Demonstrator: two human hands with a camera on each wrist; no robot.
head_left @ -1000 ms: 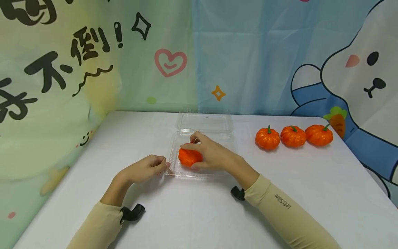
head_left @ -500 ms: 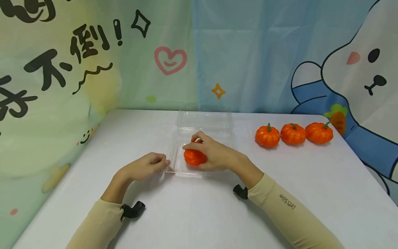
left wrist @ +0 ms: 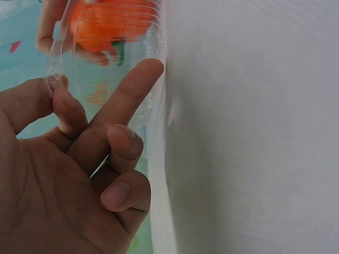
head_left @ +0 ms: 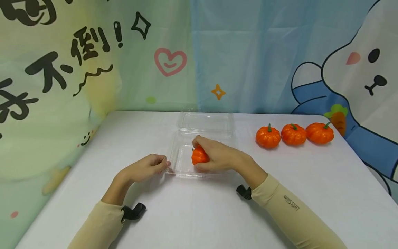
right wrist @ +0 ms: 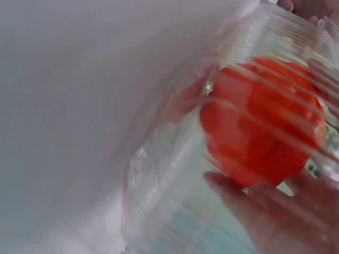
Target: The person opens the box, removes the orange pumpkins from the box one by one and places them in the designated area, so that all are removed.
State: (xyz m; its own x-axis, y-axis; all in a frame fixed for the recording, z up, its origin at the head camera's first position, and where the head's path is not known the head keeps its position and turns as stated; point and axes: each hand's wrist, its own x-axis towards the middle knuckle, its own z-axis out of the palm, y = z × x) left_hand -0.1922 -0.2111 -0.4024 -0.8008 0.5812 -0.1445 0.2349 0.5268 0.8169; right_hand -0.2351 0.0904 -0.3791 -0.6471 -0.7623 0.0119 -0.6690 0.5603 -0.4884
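A clear plastic clamshell box (head_left: 183, 168) lies on the white table with its lid (head_left: 206, 121) folded back. Inside the base, my right hand (head_left: 222, 155) grips a small orange pumpkin (head_left: 199, 156). Through the box wall in the right wrist view, the pumpkin (right wrist: 262, 121) shows between thumb and fingers. At the box's front left corner, my left hand (head_left: 149, 167) pinches the rim between thumb and index finger. The left wrist view shows this pinch, with the left hand's middle finger (left wrist: 130, 90) stretched along the box wall and its other fingers loosely bent.
To the right, three more orange pumpkins stand in a row: a left one (head_left: 268, 136), a middle one (head_left: 293, 134) and a right one (head_left: 319, 133). A printed cloth backdrop (head_left: 236, 52) hangs behind the table's far edge.
My right hand has shifted the pumpkin rightward inside the box, and the pumpkin has turned so its stem faces left. The left hand has stayed at the box corner.
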